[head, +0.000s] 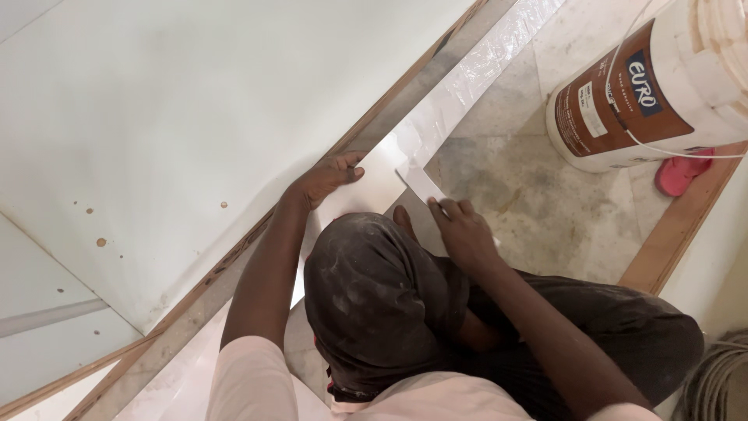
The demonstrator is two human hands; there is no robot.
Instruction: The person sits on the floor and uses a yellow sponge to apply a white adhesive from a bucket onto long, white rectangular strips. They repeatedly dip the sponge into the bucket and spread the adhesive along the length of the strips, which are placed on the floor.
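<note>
The left hand (pixel 327 178) lies spread and flat on a pale laminate strip (pixel 372 181), pressing it down just beside the wood edge of a large white board (pixel 179 117). The right hand (pixel 461 228) is closed narrow, fingers pinching the strip's loose white end (pixel 422 185) — a small tool may be hidden there, but that cannot be told. The strip runs along the marble floor (pixel 538 210) between board and raised knee (pixel 374 288). A white paint bucket (pixel 647 86) stands well apart. Firm, even pressure from the flat hand looks wise — so the strip stays aligned.
</note>
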